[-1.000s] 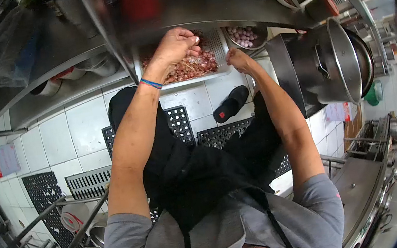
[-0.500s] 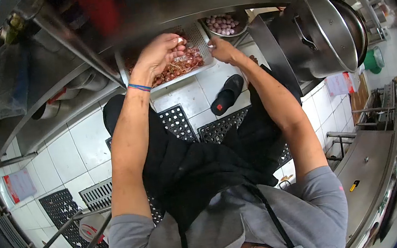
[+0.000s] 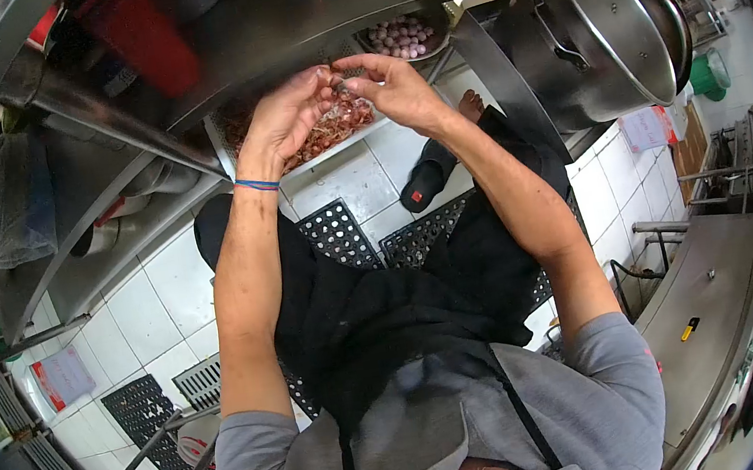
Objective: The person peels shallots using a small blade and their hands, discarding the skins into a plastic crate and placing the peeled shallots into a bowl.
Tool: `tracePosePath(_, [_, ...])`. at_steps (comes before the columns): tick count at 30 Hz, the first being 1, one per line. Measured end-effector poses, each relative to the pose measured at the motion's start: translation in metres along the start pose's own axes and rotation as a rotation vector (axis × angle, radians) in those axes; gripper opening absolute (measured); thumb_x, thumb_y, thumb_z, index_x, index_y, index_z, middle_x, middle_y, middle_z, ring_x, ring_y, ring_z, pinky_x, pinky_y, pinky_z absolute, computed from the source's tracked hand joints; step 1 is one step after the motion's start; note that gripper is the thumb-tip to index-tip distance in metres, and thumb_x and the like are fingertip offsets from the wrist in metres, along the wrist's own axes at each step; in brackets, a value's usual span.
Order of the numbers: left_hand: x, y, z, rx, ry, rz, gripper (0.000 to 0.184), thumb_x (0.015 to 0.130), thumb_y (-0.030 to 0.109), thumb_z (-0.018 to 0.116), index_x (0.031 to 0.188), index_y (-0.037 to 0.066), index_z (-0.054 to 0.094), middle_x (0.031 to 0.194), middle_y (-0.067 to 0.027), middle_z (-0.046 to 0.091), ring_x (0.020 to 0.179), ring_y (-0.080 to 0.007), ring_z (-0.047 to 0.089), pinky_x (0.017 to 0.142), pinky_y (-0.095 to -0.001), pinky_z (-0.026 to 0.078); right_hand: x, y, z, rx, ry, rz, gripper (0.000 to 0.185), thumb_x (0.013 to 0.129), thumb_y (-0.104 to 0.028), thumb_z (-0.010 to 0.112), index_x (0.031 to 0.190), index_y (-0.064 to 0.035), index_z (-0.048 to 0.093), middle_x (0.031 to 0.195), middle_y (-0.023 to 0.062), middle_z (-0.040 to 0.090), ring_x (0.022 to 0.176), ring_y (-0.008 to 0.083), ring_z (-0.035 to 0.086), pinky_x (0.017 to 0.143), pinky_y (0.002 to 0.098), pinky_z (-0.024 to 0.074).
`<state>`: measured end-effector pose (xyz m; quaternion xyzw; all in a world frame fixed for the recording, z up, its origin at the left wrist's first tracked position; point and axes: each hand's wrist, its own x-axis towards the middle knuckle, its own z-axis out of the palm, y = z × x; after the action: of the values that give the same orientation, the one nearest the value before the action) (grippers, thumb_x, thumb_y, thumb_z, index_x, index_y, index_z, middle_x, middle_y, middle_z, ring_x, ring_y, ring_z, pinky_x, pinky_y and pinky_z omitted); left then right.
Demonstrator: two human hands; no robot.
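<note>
My left hand (image 3: 289,113), with a coloured band at the wrist, is closed in a pinch on a small brownish-red bulb that looks like a shallot (image 3: 333,79). My right hand (image 3: 398,94) meets it from the right, fingertips pinched at the same bulb; whether they also hold a small tool is hidden. Below both hands is a white perforated tray (image 3: 328,154) with reddish shallots and loose skins (image 3: 339,130). Just beyond my right hand, a metal bowl (image 3: 441,41) holds several pale purple peeled shallots (image 3: 400,38).
A steel table (image 3: 292,23) overhangs the tray, with a red container (image 3: 144,42) and bowls on it. A large steel pot (image 3: 597,35) stands at the right. My sandal (image 3: 426,181) and black perforated mats (image 3: 338,230) are on the white tiled floor.
My right hand has moved left from the tray's right edge, beside the bowl, to meet my left hand. The left hand stays over the tray. The camera view has shifted slightly.
</note>
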<state>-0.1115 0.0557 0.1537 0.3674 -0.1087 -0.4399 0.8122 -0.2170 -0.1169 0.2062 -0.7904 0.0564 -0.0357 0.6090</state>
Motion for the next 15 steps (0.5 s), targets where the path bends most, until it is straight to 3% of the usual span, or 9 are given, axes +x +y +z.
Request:
tracePosePath(2, [0.002,-0.002,0.001,-0.015,-0.011,0.008,0.024,0.098,0.01,0.051,0.117,-0.004,0.055,0.108,-0.0113,0.062,0.091,-0.0159,0.059,0.082,-0.0283,0.051,0.002,0.011,0.002,0.038,0.002,-0.025,0.035,0.09,-0.013,0.063,0.124,-0.0024,0.06,0.086,0.006,0.067,0.074,0.0095,0.059,0.063,0.0258,0.0484])
tracePosePath(5, [0.001,-0.002,0.01,-0.004,0.026,0.016,0.023,0.098,0.01,0.051,0.115,-0.004,0.056,0.106,-0.012,0.062,0.092,-0.0172,0.059,0.083,-0.0289,0.051,0.003,0.007,0.002,0.055,-0.061,0.005,0.04,0.092,-0.01,0.061,0.13,-0.0012,0.053,0.096,0.0066,0.065,0.083,0.0096,0.058,0.069,0.0239,0.0485])
tracePosePath(14, [0.003,-0.004,0.008,-0.077,0.022,0.01,0.016,0.096,0.009,0.053,0.107,-0.003,0.058,0.101,-0.0113,0.063,0.09,-0.0187,0.062,0.082,-0.029,0.053,0.005,0.009,0.002,-0.025,-0.041,0.003,0.039,0.093,-0.01,0.06,0.13,-0.0007,0.053,0.099,0.0073,0.065,0.083,0.0098,0.059,0.068,0.0247,0.0506])
tracePosePath(15, [0.003,-0.003,0.008,-0.076,0.027,0.007,0.016,0.096,0.009,0.054,0.107,-0.003,0.058,0.101,-0.0112,0.062,0.089,-0.0186,0.062,0.081,-0.0288,0.054,0.006,0.012,0.003,0.015,-0.024,0.001,0.038,0.092,-0.012,0.062,0.128,-0.0024,0.056,0.093,0.0069,0.066,0.078,0.0103,0.059,0.066,0.0257,0.0498])
